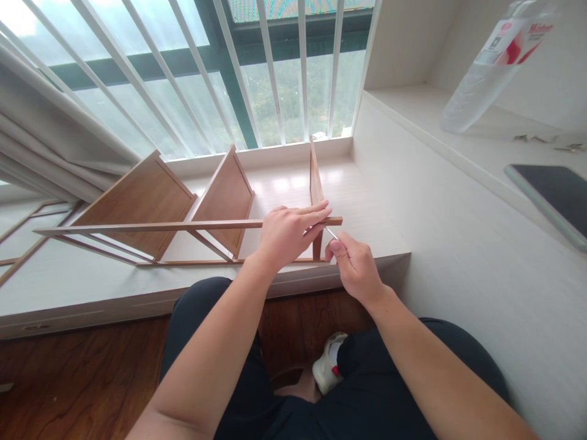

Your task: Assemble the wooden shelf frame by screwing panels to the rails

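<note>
Slimly framed brown wooden rack (224, 201), 3 panels (137, 201); left fingers (316, 215) holding rail (220, 225), right fingers (337, 245) gripping thin metal tool (331, 233).

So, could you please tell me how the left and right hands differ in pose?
The left hand lies outstretched over the wooden bar, while the right hand is curled around a thin metal tool. In the picture, the left hand points rightward; the right hand points up and leftward. Both hands are bare and near the bar's right end.
</note>
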`<state>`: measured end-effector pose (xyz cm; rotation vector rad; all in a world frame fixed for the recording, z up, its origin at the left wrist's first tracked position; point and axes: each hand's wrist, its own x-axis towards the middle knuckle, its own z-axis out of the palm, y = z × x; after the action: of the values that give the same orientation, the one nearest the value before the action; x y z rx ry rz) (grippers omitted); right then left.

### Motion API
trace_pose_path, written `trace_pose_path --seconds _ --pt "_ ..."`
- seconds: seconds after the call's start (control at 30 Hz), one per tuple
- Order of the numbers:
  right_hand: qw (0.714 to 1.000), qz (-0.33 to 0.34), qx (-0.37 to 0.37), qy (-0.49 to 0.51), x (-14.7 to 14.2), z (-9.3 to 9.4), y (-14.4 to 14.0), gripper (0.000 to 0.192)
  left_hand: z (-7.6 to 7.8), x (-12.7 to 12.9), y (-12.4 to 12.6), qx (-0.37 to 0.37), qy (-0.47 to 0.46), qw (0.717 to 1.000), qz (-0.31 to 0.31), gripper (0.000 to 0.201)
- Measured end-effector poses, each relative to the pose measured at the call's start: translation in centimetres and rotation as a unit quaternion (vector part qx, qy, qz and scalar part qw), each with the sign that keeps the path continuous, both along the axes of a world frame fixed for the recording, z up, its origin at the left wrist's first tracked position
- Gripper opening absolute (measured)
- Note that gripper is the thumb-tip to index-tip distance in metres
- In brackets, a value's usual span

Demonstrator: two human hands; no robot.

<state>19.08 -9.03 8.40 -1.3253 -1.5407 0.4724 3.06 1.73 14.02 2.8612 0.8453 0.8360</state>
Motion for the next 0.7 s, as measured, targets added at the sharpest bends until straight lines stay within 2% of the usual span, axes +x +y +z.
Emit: trace_pose_path --seconds 0.47,0.7 --pt "0.998 0.003 0.054 -0.022 0.02 0.62 -0.02 0.038 0.3 0.11 -0.11 -0.002 0.006 1.0 0.002 0.031" --pt "0.998 0.007 0.039 -0.055 0.05 0.49 -0.13 0.042 0.32 0.12 -0.06 -0.004 0.015 1.0 0.008 0.031"
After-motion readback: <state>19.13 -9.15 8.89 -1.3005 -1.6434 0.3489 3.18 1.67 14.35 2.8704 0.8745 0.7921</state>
